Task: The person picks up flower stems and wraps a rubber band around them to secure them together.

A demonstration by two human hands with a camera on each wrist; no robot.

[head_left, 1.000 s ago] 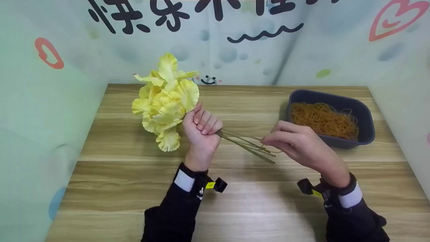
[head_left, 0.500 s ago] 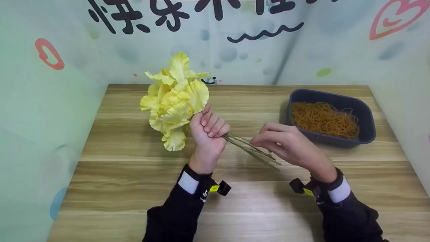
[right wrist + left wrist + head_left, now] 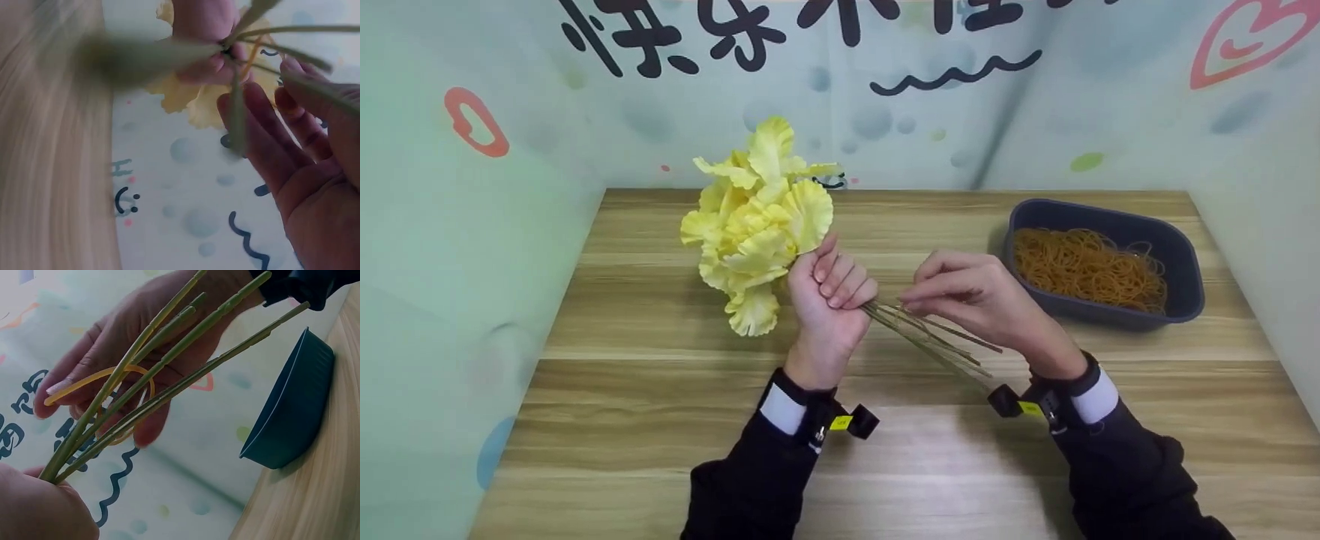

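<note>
My left hand (image 3: pixel 832 300) grips a bunch of yellow flowers (image 3: pixel 757 225) just under the blooms, fingers wrapped round the green stems (image 3: pixel 930 334). The stems stick out to the right and fan apart at their ends. Beside them, my right hand (image 3: pixel 975 296) pinches an orange rubber band (image 3: pixel 84 381) between thumb and fingers. In the left wrist view this band is stretched in a loop about the stems, a short way out from the left fist. The right wrist view shows the stem ends blurred and close, with the band (image 3: pixel 252 59) pulled toward the right fingers.
A dark blue plastic box (image 3: pixel 1080 309) stands at the back right of the wooden table (image 3: pixel 660 427), holding a heap of rubber bands (image 3: pixel 1087 270). Printed cloth walls (image 3: pixel 885 150) rise behind and at both sides. Each wrist wears a strapped-on camera.
My right hand has moved left along the stems with the rubber band, from their tips toward the left fist. The left hand and flowers have shifted slightly right.
</note>
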